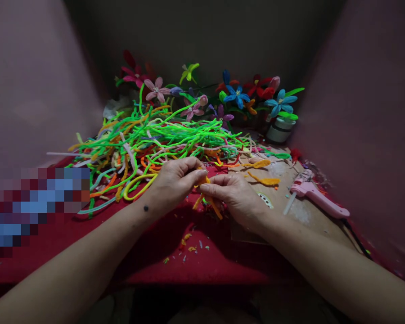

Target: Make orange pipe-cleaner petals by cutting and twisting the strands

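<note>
One head-worn camera looks forward and down over the red surface point(236, 270) at near range, both hands point(179, 179) just below the frame's centre.

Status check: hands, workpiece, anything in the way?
Left hand and right hand pinching. Orange fuzzy piece between fingertips, partly hidden by them. Stem pile just beyond; pink glue gun right, on cardboard.

Along the back there's a bank of fuzzy flowers point(238, 96), pink, red, blue and purple, a pale, dark-banded jar point(281, 131) at its right end. In front sprawls a tangle of pipe cleaners point(182, 133), mostly bright green. A pink glue gun point(319, 198) lies on brown cardboard point(283, 180), and little clippings point(186, 237) litter the red cloth point(222, 270).
</note>
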`<state>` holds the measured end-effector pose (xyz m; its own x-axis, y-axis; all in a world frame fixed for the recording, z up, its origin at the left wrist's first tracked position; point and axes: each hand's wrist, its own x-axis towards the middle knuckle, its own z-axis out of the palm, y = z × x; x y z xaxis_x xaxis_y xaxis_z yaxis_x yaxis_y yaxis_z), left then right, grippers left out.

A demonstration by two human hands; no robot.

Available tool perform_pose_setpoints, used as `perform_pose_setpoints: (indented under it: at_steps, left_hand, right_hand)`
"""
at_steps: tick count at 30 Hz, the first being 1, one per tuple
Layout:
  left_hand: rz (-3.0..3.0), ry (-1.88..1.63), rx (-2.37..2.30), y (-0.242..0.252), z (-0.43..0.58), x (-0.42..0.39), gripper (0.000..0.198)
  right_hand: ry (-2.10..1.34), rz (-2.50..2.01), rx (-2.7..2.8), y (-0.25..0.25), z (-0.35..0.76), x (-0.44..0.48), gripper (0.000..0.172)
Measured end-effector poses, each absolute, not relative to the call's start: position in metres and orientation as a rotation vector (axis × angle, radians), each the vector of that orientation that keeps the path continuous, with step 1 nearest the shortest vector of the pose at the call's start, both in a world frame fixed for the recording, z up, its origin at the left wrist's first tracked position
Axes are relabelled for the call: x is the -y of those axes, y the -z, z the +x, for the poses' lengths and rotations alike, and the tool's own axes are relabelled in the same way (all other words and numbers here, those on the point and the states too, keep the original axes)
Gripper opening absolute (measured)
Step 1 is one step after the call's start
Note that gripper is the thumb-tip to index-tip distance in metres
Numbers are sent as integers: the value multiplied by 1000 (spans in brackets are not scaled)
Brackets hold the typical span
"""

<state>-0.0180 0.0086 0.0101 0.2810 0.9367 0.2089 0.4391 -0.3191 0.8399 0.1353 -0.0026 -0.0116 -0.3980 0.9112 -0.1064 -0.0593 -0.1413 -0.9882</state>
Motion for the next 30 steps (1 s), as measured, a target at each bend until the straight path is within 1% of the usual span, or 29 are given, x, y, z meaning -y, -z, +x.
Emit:
perform_pose_setpoints:
  at_steps: [3, 5, 8, 11, 13, 22, 30]
  left_hand:
    - [2159, -1014, -1322, -7, -15, -7, 17]
    - [2181, -1046, -1343, -5, -14, -7, 15]
    - [1884, -992, -1270, -6, -15, -8, 16]
    - [1489, -873, -1068, -8, -20, -12, 20]
    - [1369, -845, -986, -8, -23, -14, 21]
    - [1417, -928, -1034, -12, -23, -14, 18]
    - [1276, -840, -936, -8, -29, -19, 19]
  right_hand:
    - [-1631, -1029, 1347, 15, 135, 2, 31]
    - [-1619, -1040, 1345, 16, 135, 1, 30]
    - [-1619, -1030, 1372, 16, 135, 1, 29]
    - [-1606, -1009, 1416, 13, 135, 2, 29]
    - [-1608, -994, 1423, 12, 136, 2, 30]
    - [-1800, -821, 1227, 24, 139, -8, 22]
    - [-1647, -853, 1258, 20, 140, -9, 23]
